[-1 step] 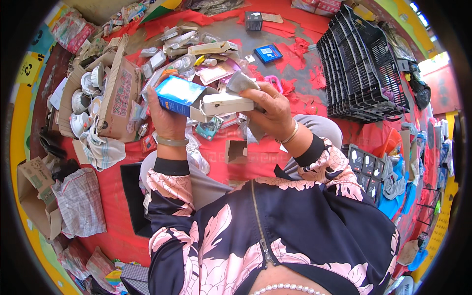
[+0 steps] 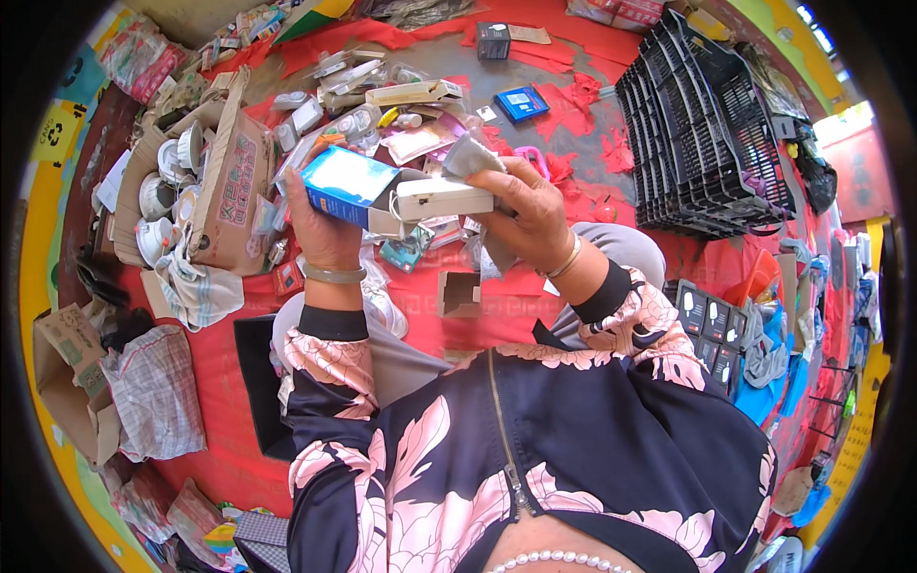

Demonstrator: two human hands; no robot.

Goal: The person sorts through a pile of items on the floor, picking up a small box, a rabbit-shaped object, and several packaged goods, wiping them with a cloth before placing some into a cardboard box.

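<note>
My left hand [image 2: 325,234] is closed around a blue cardboard box [image 2: 342,191], tilted with its open end to the right. White flaps stand out at that end. A white rectangular plastic device [image 2: 441,201] lies at the opening; whether its left end is inside I cannot tell. My right hand [image 2: 525,215] grips the device's right end and also has a grey cloth [image 2: 470,159] between its fingers, with part of the cloth hanging below. Under my hands, a small open carton [image 2: 460,294] rests on the red floor covering [image 2: 430,329].
Ahead lies a heap of packaged small goods [image 2: 353,86]. At left, a cardboard carton [image 2: 224,191] holds round white items [image 2: 155,198]. A black plastic crate [image 2: 702,134] stands at right, above several black boxes [image 2: 707,329]. Another blue box [image 2: 522,103] lies on the floor farther off.
</note>
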